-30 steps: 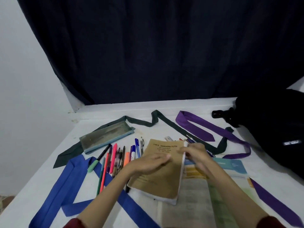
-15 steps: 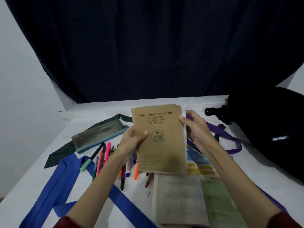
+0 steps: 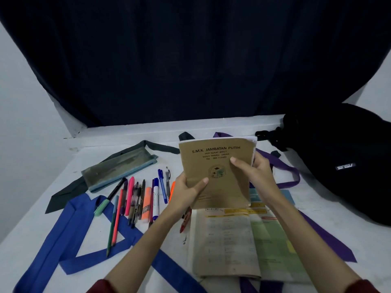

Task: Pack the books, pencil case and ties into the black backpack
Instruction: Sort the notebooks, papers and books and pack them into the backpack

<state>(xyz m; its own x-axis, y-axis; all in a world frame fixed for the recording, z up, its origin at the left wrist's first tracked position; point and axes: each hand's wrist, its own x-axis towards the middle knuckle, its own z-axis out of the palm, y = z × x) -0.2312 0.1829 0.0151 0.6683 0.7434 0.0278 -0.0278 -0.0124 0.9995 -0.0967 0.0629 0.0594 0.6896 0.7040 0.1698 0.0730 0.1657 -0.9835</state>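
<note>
Both hands, left hand (image 3: pixel 188 190) and right hand (image 3: pixel 257 173), are gripping the upright brown paper exercise book (image 3: pixel 215 172); the black fabric backpack (image 3: pixel 338 157) is lying far right, nearer the right hand.

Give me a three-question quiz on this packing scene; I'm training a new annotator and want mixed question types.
1. True or false: the brown exercise book lies flat on the table.
2. Which hands hold it? A) left only B) right only C) both
3. Fill in: the pens lie loose beside the ___ pencil case.

Key:
1. False: it is lifted, cover facing the camera.
2. C: the left hand grips its lower left edge and the right hand its right edge.
3. Grey-green; it rests on the dark green tie, left of the black backpack.
</note>
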